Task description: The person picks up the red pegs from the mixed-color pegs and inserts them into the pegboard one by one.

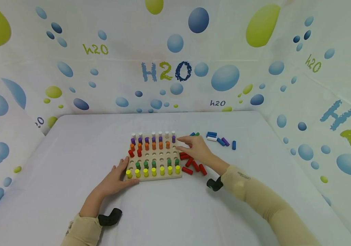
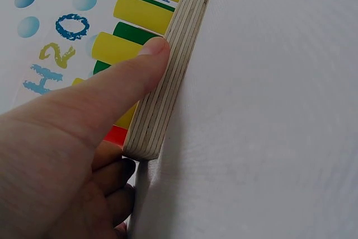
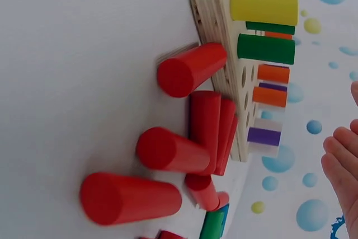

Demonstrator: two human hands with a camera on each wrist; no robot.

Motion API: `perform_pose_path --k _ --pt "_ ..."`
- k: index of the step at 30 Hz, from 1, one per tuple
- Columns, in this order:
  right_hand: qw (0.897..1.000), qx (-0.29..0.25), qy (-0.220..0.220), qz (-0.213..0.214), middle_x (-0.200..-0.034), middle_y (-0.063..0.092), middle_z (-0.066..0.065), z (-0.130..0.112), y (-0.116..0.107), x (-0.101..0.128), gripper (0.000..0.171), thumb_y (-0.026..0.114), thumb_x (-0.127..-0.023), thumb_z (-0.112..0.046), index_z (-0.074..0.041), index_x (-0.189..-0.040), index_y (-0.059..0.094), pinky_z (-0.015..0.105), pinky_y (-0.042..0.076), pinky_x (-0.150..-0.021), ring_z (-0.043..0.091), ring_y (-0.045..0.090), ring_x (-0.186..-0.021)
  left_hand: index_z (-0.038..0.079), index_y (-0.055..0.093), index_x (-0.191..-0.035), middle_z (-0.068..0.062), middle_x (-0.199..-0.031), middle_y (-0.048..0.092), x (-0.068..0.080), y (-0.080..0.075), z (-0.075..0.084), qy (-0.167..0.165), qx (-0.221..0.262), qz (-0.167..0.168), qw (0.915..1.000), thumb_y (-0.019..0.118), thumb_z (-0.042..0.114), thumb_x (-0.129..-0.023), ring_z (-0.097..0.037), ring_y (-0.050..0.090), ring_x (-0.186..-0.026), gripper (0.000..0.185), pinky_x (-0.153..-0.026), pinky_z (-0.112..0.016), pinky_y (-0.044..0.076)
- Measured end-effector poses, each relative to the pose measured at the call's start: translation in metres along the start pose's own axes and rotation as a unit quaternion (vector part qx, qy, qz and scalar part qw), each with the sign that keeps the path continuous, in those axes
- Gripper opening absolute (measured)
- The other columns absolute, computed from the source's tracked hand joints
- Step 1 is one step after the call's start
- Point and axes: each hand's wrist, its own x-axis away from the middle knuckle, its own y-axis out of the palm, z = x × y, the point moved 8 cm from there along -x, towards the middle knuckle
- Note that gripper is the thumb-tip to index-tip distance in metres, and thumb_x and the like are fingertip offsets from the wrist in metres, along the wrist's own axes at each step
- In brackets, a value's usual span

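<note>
A wooden pegboard (image 1: pixel 157 157) lies on the table, with rows of white, purple, orange, red, green and yellow pegs standing in its holes. My left hand (image 1: pixel 112 182) grips its near left corner. The left thumb (image 2: pixel 123 76) lies along the front edge beside a yellow peg (image 2: pixel 117 46), while the other fingers are bent at the left side. At the board's right side is my right hand (image 1: pixel 198 148), thumb and forefinger apart, close to an upright purple peg (image 1: pixel 173 139). No peg shows between them. The right wrist view has only part of this hand (image 3: pixel 344 160).
Several loose red pegs (image 3: pixel 131 197) lie at the board's right edge, some touching each other. Farther back are loose blue pegs (image 1: pixel 234 145), a white peg (image 1: pixel 211 139), a purple peg (image 1: pixel 225 141) and a green peg (image 1: pixel 197 134). A white cloth (image 1: pixel 71 153) covers the table.
</note>
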Motion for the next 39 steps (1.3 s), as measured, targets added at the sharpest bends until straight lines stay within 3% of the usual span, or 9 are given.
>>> perform_pose_path --k 8,15,22,29,39 --pt "0.999 0.022 0.021 0.014 -0.117 0.062 0.009 0.008 -0.015 0.013 0.040 0.068 -0.083 -0.024 -0.007 -0.119 0.061 0.041 0.049 -0.086 0.026 0.057 -0.109 -0.001 0.011 -0.145 -0.024 -0.149 0.011 0.000 0.001 0.000 0.012 -0.005 0.002 0.9999 0.066 0.052 -0.076 -0.038 0.005 -0.137 0.103 -0.109 -0.054 0.002" --pt "0.999 0.016 0.026 0.026 -0.115 0.062 0.013 0.025 -0.025 0.021 0.039 0.068 -0.083 -0.021 -0.002 -0.117 0.061 0.043 0.049 -0.085 0.031 0.058 -0.107 0.000 0.010 -0.145 -0.024 -0.149 0.010 0.000 0.000 0.000 0.003 -0.001 0.002 1.0000 0.067 0.052 -0.076 -0.039 0.004 -0.137 0.104 -0.109 -0.053 0.001" --pt "0.998 0.034 0.048 0.039 -0.115 0.062 0.010 0.040 -0.031 0.028 0.038 0.069 -0.082 -0.018 -0.005 -0.118 0.062 0.041 0.050 -0.084 0.028 0.058 -0.108 0.000 0.010 -0.146 -0.024 -0.149 0.009 0.001 0.000 0.001 0.002 0.001 -0.001 1.0000 0.067 0.051 -0.077 -0.039 0.003 -0.137 0.103 -0.109 -0.053 0.001" --pt "0.997 0.050 0.037 0.051 -0.112 0.064 0.013 0.047 -0.039 0.035 0.037 0.070 -0.081 -0.017 -0.002 -0.115 0.063 0.040 0.051 -0.082 0.027 0.060 -0.104 0.001 0.009 -0.146 -0.024 -0.149 0.008 0.000 0.001 0.001 -0.005 0.004 -0.004 1.0000 0.066 0.052 -0.076 -0.038 0.002 -0.137 0.104 -0.109 -0.053 0.001" --pt "0.996 0.067 0.048 0.040 -0.113 0.063 0.012 0.059 -0.041 0.042 0.038 0.068 -0.083 -0.021 -0.002 -0.116 0.063 0.039 0.051 -0.082 0.029 0.060 -0.104 0.000 0.010 -0.145 -0.025 -0.149 0.009 0.002 -0.001 0.005 -0.004 0.001 -0.001 1.0000 0.067 0.050 -0.077 -0.040 0.003 -0.136 0.102 -0.109 -0.054 0.001"
